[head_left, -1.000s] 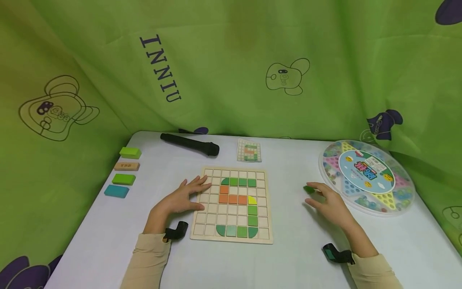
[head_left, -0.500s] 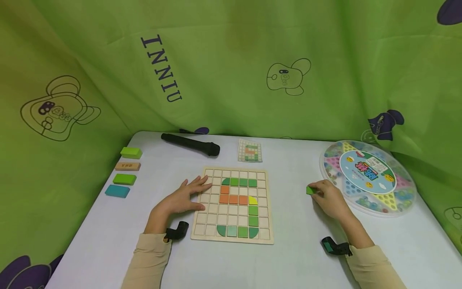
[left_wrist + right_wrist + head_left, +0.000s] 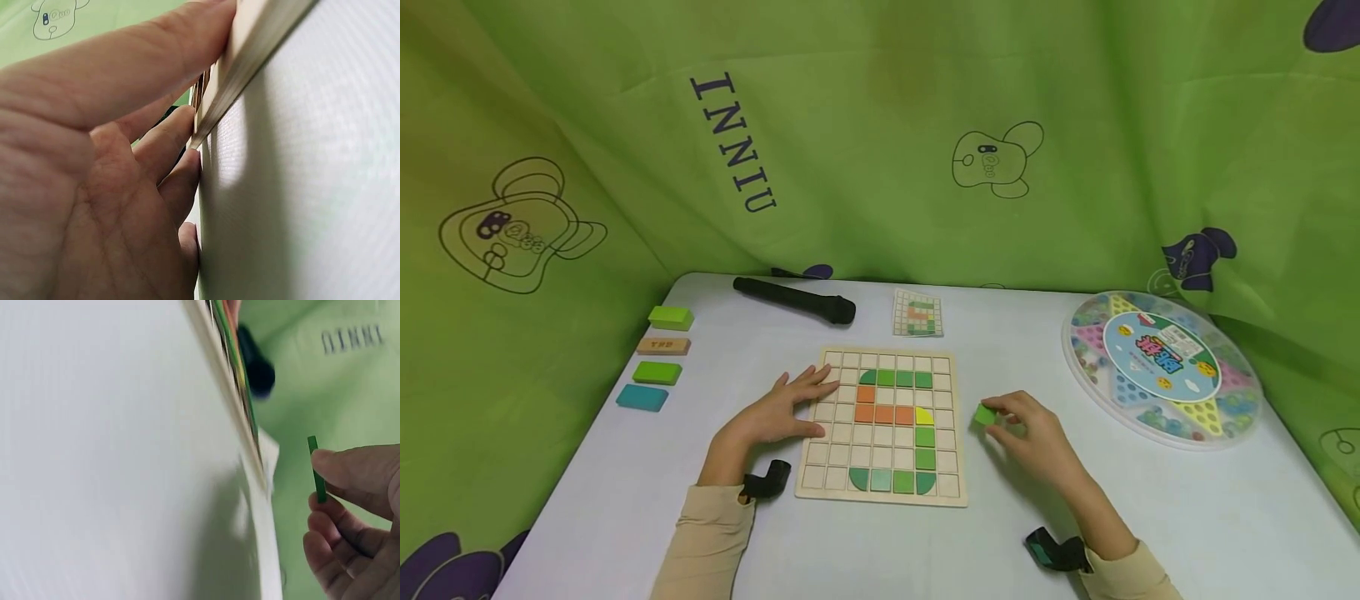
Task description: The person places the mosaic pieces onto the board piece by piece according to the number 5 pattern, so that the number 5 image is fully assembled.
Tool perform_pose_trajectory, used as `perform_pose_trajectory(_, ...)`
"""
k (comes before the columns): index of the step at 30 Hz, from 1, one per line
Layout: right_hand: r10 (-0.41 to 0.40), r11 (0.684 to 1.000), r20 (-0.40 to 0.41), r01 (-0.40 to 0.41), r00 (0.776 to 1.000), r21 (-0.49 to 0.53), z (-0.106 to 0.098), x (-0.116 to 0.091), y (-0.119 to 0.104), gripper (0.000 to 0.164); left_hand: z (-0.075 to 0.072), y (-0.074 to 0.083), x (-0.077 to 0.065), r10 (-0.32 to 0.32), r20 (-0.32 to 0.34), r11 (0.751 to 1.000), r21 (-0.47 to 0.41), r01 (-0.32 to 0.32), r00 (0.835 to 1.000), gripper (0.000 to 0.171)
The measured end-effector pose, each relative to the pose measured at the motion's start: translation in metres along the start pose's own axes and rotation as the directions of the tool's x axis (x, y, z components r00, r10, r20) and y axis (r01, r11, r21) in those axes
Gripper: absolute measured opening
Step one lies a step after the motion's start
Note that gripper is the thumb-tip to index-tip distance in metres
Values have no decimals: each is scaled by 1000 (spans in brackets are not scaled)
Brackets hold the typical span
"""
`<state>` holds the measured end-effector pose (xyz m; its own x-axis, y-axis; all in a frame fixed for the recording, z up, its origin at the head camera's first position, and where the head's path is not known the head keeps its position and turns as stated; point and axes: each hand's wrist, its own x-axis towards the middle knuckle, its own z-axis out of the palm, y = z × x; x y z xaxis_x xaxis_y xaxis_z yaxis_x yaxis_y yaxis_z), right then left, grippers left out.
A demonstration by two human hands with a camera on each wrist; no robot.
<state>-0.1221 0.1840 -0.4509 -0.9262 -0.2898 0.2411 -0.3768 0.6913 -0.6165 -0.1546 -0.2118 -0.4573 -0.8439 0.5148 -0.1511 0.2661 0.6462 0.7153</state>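
A wooden grid board (image 3: 842, 454) lies on the white table, with green, orange and yellow tiles set in some of its squares. My left hand (image 3: 775, 412) rests on the board's left edge, fingers spread; in the left wrist view its thumb (image 3: 125, 69) touches the board's rim. Just right of the board, my right hand (image 3: 1033, 433) pinches a green square tile (image 3: 985, 415) between thumb and fingers. The right wrist view has this tile (image 3: 317, 469) edge-on, held above the table and apart from the board.
Behind the board lies a pattern card (image 3: 917, 313), and a black microphone (image 3: 793, 300) is to its left. Coloured blocks (image 3: 657, 372) line the table's left side. A round Chinese checkers box (image 3: 1161, 367) sits at the right. A green curtain (image 3: 880, 167) hangs around the table.
My right hand has taken hold of the green tile and carried it left, from beside the round box to near the board's right edge. The left hand has stayed in place.
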Motion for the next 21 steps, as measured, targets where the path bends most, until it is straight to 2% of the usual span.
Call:
perform_pose_trajectory(5, -78, 992, 52, 72, 996, 100, 21, -2, -30, 33, 0, 1, 0, 2, 2, 1000, 8, -2, 1000, 76)
perform_pose_trajectory(10, -117, 983, 151, 93, 982, 158, 41, -2, -54, 30, 0, 2, 1, 1, 7, 1000, 16, -1, 1000, 76)
perform_pose_trajectory(21, -163, 986, 314, 142, 935, 88, 82, 15, -93, 27, 0, 1, 0, 0, 3, 1000, 25, 0, 1000, 76)
